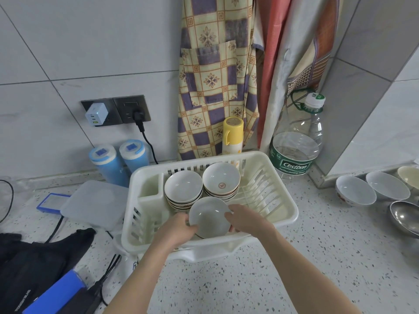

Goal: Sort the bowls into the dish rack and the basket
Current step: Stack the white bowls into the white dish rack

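- Dish rack [283, 214]: cream plastic, rectangular with rounded corners, slotted walls and ribbed dividers; it sits on a white drip tray [204, 252] on the counter [294, 268].
- Counter surface: pale terrazzo, speckled with dark and grey chips.
- Held bowl [208, 217]: shallow, round, smooth glazed ceramic, grey-white inside, no visible mark; tilted over the near part of the rack, just in front of the two stacks.
- Left hand [179, 227]: fingers curled around the bowl's left rim, thumb on the inner edge.
- Right hand [244, 219]: fingers wrapped over the right rim, pressed against the bowl.
- Left stack [183, 189]: several matching shallow bowls nested in the rack, rims banded brown.
- Right stack [221, 181]: similar nested bowls; the top one bears a small red round emblem at its centre.
- White bowls [356, 193]: two deeper glossy bowls on the counter well to the right of the rack, with a cream bowl [410, 176] behind them.
- Steel bowl [403, 218]: polished metal, reflective, at the right edge.
- Water bottle [297, 143]: large clear plastic, green label, just behind the rack's right corner.
- Lid [95, 205]: translucent, rounded-square plastic, left of the rack.
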A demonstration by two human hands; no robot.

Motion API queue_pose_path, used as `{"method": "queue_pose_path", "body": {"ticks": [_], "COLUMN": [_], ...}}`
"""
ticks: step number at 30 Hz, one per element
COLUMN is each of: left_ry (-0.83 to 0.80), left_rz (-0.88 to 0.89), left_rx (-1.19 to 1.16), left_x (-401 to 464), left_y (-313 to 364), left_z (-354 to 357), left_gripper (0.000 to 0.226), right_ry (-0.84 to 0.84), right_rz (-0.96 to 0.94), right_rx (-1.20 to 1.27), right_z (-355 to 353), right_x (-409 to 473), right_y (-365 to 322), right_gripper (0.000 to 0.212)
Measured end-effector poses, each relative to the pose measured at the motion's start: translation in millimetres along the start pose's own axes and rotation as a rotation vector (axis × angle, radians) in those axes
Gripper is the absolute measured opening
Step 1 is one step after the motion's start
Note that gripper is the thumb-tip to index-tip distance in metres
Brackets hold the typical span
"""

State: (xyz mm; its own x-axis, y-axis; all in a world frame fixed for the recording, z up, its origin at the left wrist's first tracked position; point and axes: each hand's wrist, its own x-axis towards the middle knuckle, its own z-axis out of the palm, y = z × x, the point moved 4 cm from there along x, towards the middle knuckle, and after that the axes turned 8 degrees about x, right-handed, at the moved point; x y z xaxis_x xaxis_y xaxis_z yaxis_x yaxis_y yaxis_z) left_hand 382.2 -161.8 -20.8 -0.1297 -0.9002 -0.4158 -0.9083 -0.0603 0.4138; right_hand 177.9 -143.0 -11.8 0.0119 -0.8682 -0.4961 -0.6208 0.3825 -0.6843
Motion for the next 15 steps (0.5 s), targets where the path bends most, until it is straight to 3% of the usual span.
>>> {"method": "queue_pose_path", "body": {"ticks": [3, 9, 13, 15], "left_ry": [-0.018, -0.013, 0.063, 0.132], "left_rz": [-0.011, -0.031, -0.036, -0.044], "left_rx": [-0.013, -0.115, -0.048, -0.026], "left_x": [0.3, 1.7, -1.3, -3.9], "left_y": [-0.5, 0.6, 1.4, 0.1], "left_z": [0.5, -1.2, -2.7, -3.8], "left_gripper": [0.022, 0.007, 0.014, 0.016], "right_ry": [-0.035, -0.101, -0.032, 0.087], "right_rz": [0.025, 0.052, 0.07, 0.047], "right_rx": [0.003, 0.118, 0.046, -0.061], "right_z": [-1.7, -0.6, 2.6, 2.1], "right_x": [-0.7, 2.9, 4.3, 2.8], "right_y": [-0.2, 1.2, 4.5, 1.7], "right_gripper": [0.018, 0.031, 0.029, 0.03]}}
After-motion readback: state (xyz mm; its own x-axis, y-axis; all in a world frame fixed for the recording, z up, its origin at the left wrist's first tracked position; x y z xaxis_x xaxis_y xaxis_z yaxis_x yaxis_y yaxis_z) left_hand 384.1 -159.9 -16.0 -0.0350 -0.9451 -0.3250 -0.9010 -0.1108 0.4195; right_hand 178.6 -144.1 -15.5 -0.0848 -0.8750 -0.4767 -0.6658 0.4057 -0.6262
